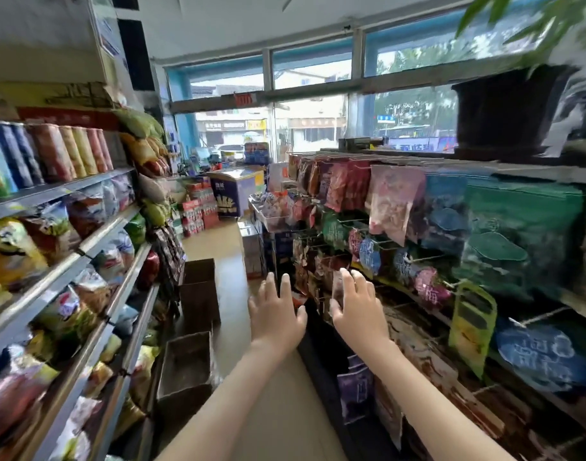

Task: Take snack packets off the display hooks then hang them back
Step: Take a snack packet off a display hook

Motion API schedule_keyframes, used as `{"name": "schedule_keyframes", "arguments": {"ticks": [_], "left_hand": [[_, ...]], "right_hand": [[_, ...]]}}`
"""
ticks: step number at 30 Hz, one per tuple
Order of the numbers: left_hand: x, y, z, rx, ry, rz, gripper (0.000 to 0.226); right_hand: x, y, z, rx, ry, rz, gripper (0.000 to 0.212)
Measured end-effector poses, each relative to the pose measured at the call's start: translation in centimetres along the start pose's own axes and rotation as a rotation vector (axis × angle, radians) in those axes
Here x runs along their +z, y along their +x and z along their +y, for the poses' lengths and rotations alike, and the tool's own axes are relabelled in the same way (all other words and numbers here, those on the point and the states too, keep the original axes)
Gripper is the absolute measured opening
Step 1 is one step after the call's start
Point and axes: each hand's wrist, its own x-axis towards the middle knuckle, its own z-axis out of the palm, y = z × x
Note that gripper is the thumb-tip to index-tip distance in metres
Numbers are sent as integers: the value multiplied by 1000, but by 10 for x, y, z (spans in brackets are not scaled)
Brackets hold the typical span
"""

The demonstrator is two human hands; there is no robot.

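Note:
Snack packets hang in rows on wire display hooks [414, 259] along the rack on my right: a pink packet [393, 201], blue and green ones [518, 227] further right, small dark packets [321, 281] lower down. My left hand [275, 314] reaches forward over the aisle with its fingers straight and holds nothing. My right hand [356, 306] is stretched out beside it, fingers spread, right at the small dark packets on a low hook. Whether it touches a packet is blurred.
Shelves of crisp bags and tubes [61, 227] line the left side. Brown cardboard boxes [191, 327] stand on the floor along those shelves. The narrow aisle floor [231, 247] runs ahead to stacked goods and a window. A dark planter [508, 108] sits on top of the rack.

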Motion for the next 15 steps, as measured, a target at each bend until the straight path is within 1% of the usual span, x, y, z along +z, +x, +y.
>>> {"name": "schedule_keyframes", "arguments": {"ticks": [4, 6, 9, 12, 15], "left_hand": [[48, 127, -20, -19, 12, -20, 69], [67, 191, -31, -65, 8, -52, 70], [96, 275, -57, -111, 5, -118, 72], [125, 358, -95, -125, 34, -100, 70], [157, 446, -134, -102, 62, -87, 68]], "right_hand": [[78, 115, 9, -8, 47, -33, 65], [116, 177, 9, -19, 47, -52, 65], [173, 258, 1, 11, 74, -94, 65], [233, 332, -7, 29, 93, -122, 65], [295, 408, -12, 47, 114, -122, 65]]}}
